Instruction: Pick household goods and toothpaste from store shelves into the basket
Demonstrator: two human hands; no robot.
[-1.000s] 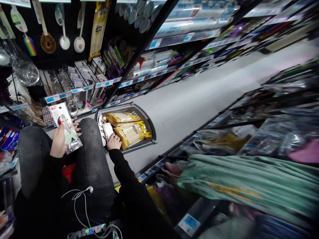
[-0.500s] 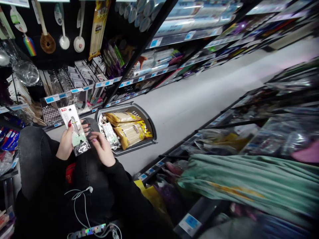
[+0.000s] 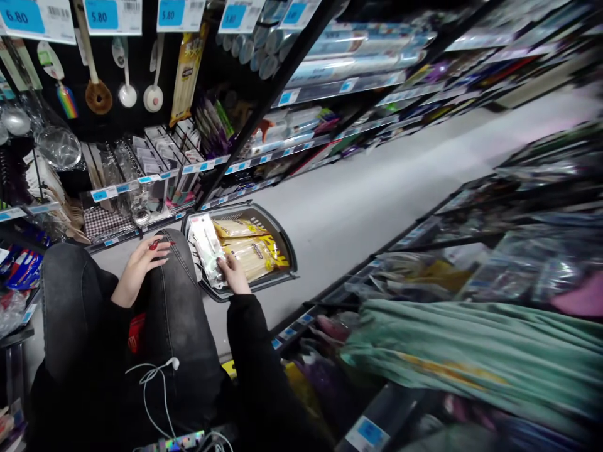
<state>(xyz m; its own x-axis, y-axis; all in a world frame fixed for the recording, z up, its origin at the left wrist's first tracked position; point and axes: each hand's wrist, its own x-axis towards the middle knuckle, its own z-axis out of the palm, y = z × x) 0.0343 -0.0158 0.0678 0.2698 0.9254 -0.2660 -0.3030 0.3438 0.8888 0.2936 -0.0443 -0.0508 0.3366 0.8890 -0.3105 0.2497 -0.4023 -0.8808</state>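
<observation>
Packet [image 3: 205, 242] now inside basket rim [image 3: 293, 252]

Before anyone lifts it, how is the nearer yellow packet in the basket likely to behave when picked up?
The nearer yellow packet would probably stay fairly stiff lengthwise, as straight, slender sticks show inside. Its shiny wrapper may feel slippery. Lying flattish in the basket, it seems unlikely to roll.

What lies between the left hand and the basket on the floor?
In the head view, the right knee, in grey jeans, lies between the left hand and the basket.
</observation>
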